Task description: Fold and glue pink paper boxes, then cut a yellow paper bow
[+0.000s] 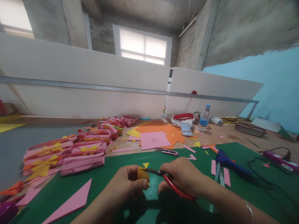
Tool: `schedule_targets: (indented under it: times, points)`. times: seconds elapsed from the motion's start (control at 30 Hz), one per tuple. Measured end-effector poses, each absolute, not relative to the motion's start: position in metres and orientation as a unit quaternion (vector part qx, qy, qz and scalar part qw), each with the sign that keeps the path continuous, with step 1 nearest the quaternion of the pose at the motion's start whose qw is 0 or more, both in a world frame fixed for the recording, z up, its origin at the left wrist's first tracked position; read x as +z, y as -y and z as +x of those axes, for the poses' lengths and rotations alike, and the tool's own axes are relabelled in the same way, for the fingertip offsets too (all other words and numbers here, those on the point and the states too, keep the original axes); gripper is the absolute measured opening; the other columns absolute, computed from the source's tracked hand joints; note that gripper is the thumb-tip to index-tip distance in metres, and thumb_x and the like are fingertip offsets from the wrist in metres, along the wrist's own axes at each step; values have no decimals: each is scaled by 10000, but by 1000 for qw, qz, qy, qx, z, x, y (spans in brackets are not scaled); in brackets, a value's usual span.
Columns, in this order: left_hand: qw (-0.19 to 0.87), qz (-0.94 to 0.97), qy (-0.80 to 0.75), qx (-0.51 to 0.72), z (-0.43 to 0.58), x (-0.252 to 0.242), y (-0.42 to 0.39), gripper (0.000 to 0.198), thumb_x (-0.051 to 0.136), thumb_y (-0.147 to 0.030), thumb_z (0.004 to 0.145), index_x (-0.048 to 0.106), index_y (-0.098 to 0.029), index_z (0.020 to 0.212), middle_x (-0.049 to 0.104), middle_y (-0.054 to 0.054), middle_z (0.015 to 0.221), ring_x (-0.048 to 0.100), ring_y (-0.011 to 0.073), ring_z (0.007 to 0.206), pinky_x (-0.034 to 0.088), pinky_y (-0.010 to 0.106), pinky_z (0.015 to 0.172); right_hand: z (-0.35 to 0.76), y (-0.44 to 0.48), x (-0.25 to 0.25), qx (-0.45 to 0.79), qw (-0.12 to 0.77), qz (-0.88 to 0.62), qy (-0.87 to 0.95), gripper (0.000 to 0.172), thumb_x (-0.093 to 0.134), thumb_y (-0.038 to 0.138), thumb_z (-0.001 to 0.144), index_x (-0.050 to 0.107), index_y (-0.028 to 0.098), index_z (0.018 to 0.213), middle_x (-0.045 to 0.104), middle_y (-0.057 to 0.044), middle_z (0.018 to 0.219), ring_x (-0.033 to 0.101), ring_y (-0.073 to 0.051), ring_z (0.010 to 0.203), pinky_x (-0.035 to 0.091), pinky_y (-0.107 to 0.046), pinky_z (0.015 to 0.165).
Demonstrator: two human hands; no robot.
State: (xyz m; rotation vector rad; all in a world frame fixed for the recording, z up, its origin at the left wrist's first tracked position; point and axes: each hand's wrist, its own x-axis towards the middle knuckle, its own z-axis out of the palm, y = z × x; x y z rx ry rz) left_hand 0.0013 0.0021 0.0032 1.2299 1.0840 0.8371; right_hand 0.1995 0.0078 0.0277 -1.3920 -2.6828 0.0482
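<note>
Between the thumb and fingers of my left hand (pixel 130 182) is a small piece of yellow craft foam or paper (pixel 143 176), partly hidden by the fingers. My right hand (pixel 179 174) is closed around the red handles of a pair of scissors (pixel 177 189). Their dark blades point left and meet the yellow piece at its upper edge. A yellow scrap (pixel 145 165) shows just behind the blades. Both hands are above the green mat (pixel 112 186). Past them, near the mat's far edge, lies a pink-handled thread snipper or cutter (pixel 167 151).
Pink folded paper bags (pixel 84 161) with yellow bows are stacked at left. Pink (pixel 155 140) and orange sheets (pixel 178 137) lie ahead. At right are a blue glue gun (pixel 233 165) with its cord, a purple power strip (pixel 281 161) and a water bottle (pixel 204 119).
</note>
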Motion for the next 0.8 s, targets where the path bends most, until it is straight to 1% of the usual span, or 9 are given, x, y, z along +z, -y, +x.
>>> schedule_targets:
  times: [0.13, 0.23, 0.3, 0.4, 0.57, 0.7, 0.8]
  points:
    - [606, 539, -461, 361, 1, 3, -2, 203, 702, -293, 556, 596, -132, 619, 550, -26, 502, 408, 51, 391, 239, 180, 375, 199, -8, 29, 7, 60, -460, 886, 471, 558, 668, 711, 662, 214, 780, 704, -57, 672, 668, -225, 656, 222, -236, 470]
    - [605, 538, -462, 363, 1, 3, -2, 216, 700, -310, 557, 582, -133, 592, 527, -34, 486, 388, 45, 386, 235, 181, 378, 199, -7, 29, -5, 61, -457, 887, 501, 517, 685, 731, 662, 207, 765, 701, -63, 656, 667, -221, 644, 214, -236, 467]
    - [604, 535, -468, 361, 1, 3, -2, 230, 709, -318, 547, 578, -132, 583, 518, -37, 480, 395, 47, 393, 236, 180, 380, 200, -6, 29, -11, 59, -456, 888, 502, 521, 683, 729, 659, 201, 749, 699, -64, 645, 666, -218, 637, 207, -234, 466]
    - [605, 533, -466, 364, 1, 3, -1, 222, 709, -313, 541, 586, -133, 587, 544, -22, 495, 417, 55, 403, 239, 180, 378, 200, -7, 29, -16, 58, -456, 888, 489, 552, 680, 706, 659, 204, 746, 700, -58, 642, 662, -212, 625, 188, -231, 461]
    - [609, 534, -460, 364, 0, 3, -3, 203, 707, -301, 542, 591, -136, 569, 500, -46, 456, 356, 39, 372, 218, 178, 364, 200, -9, 26, -26, 67, -458, 886, 520, 527, 701, 704, 665, 200, 719, 687, -58, 607, 637, -195, 565, 147, -239, 454]
    - [607, 537, -465, 356, 2, -1, -2, 190, 703, -289, 537, 586, -142, 556, 487, -49, 438, 357, 46, 356, 231, 185, 363, 199, -8, 22, -5, 85, -455, 886, 522, 497, 689, 741, 656, 196, 676, 666, -40, 576, 598, -159, 529, 172, -238, 457]
    - [607, 545, -471, 335, 4, -4, 0, 197, 707, -292, 532, 581, -141, 537, 494, -40, 421, 375, 55, 352, 229, 190, 367, 199, -10, 25, 11, 130, -460, 878, 499, 505, 663, 758, 653, 193, 686, 660, -31, 593, 585, -148, 553, 226, -235, 489]
